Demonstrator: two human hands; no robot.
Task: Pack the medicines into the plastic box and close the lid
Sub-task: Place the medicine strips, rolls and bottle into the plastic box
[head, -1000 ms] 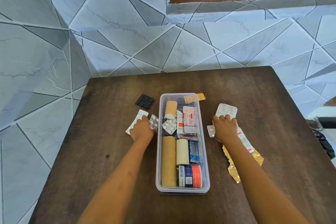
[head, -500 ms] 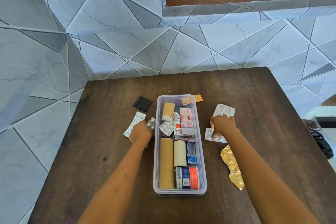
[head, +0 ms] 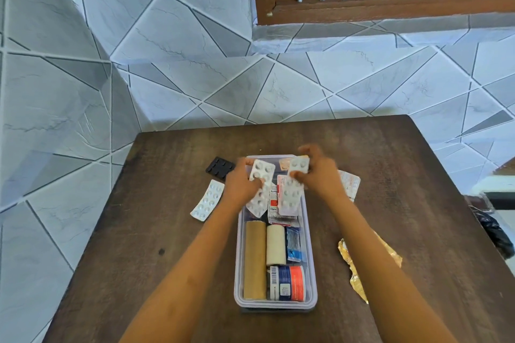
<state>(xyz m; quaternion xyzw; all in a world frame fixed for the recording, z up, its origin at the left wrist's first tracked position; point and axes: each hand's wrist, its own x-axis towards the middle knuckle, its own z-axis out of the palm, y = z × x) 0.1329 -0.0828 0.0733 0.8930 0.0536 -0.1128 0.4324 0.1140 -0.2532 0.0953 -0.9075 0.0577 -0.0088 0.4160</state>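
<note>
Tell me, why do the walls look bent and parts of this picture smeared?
Head view: the wide-angle lens bows the tile lines toward the edges; the right hand is motion-blurred, as is the blister strip it holds; the left hand is a little sharper; the plastic box is crisp; soft, even lighting, faint shadows.

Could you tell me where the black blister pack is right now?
The black blister pack lies on the table, left of the plastic box, beyond the left hand.

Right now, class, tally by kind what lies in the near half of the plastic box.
Rolls: 2, a brown roll and a cream roll
Blue sachet: 1
Red-and-blue tub: 1
Total: 4
</note>
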